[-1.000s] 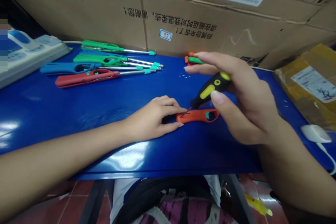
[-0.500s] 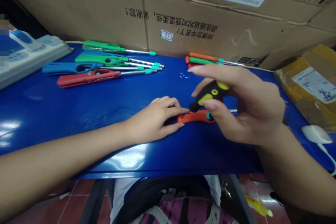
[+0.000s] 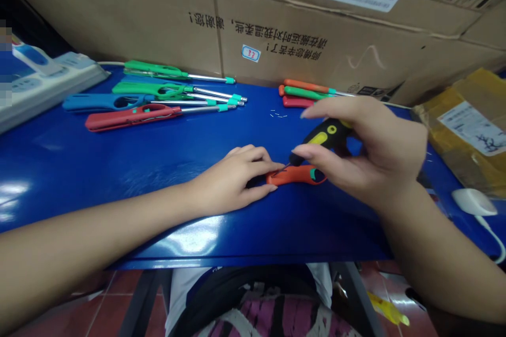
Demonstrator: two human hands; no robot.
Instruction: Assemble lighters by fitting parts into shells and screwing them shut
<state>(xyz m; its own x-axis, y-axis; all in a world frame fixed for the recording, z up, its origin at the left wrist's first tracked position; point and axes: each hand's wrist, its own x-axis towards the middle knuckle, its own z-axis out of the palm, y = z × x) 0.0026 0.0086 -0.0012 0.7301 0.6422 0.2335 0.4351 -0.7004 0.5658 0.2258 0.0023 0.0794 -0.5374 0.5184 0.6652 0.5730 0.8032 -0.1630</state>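
Glossy tabletop (image 3: 237, 242) — left hand (image 3: 243, 176) pinches curved orange lighter (image 3: 298, 174), right hand (image 3: 373, 150) loosely grips screwdriver (image 3: 319, 139).

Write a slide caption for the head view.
Left hand grips an orange utility lighter on a blue table; right hand holds a black-and-yellow screwdriver to it.

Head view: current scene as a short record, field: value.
left hand: thumb and finger at left end of curved orange plastic lighter
right hand: holds black-and-yellow screwdriver, tilted
screwdriver tip: at lighter's left part; seating unclear
back left: green, blue and red plastic lighters
back right: orange, green and red plastic lighters
surface: glossy blue tabletop
behind: brown cardboard box
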